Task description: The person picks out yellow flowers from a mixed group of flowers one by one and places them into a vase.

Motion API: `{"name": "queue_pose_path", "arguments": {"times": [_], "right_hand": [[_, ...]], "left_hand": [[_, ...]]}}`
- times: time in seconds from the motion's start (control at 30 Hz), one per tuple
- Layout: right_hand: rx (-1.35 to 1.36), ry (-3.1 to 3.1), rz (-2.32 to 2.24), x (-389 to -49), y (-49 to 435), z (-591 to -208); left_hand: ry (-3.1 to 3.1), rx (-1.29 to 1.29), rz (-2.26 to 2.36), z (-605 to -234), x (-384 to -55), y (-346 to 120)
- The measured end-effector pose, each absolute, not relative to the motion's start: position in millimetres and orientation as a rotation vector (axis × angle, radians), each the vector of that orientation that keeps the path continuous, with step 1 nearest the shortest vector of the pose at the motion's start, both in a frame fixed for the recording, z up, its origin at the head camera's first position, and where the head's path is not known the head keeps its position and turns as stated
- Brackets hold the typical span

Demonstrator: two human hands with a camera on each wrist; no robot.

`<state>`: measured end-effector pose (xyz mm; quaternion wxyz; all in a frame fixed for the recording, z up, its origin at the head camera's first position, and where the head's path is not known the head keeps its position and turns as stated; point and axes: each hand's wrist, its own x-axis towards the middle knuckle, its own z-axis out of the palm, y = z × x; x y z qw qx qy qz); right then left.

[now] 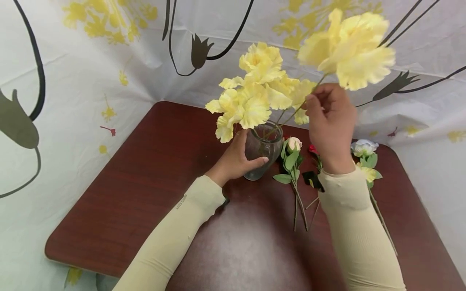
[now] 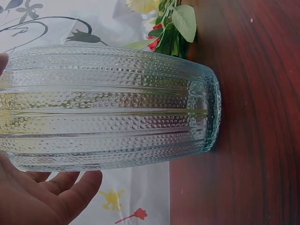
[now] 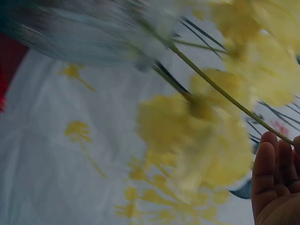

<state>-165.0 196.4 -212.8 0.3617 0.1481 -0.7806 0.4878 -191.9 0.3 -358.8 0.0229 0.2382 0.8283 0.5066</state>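
A clear glass vase (image 1: 271,150) with a ribbed, dimpled surface (image 2: 117,108) stands upright on the table. My left hand (image 1: 237,157) holds it from the left, thumb across the near side and fingers behind. Several ruffled yellow flowers (image 1: 255,103) spread out above the vase's mouth. Higher up and to the right, my right hand (image 1: 333,119) pinches the stem (image 3: 225,93) of one large yellow flower (image 1: 349,48) just below its bloom. That stem slants down into the vase's mouth, its lower part seen through the glass.
Right of the vase lie a cream rose (image 1: 294,144) with green leaves, a red flower (image 1: 313,149) partly behind my right wrist, and a pale bluish-white flower (image 1: 365,147) beside a small yellow one (image 1: 368,173). The dark wooden table (image 1: 145,194) meets a patterned white sheet (image 1: 83,121) behind.
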Motion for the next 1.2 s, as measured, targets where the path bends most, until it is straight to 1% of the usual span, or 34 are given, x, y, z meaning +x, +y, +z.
{"name": "queue_pose_path", "arguments": {"times": [0.13,0.37,0.6,0.8,1.0,1.2], "right_hand": [[0.362,-2.127,1.167,-169.7,192.1,-227.7],[0.320,-2.316,1.110,-172.9,186.6,-248.0],[0.382,-2.371,1.080,-177.6,186.0,-271.2],[0.358,-2.371,1.062,-174.7,189.7,-284.6],[0.278,-2.364,1.042,-164.0,201.5,-293.5],[0.222,-2.451,0.988,-154.1,230.7,-303.5]], "left_hand": [[2.551,0.707,1.555,-359.2,-191.4,0.6],[2.539,0.758,1.624,-359.6,-193.2,1.6],[2.548,0.731,1.615,-358.9,-192.2,1.7],[2.538,0.708,1.602,-359.2,-191.2,1.4],[2.536,0.799,1.662,-359.5,-192.7,3.1],[2.551,0.822,1.676,-361.6,-194.2,3.0]]}}
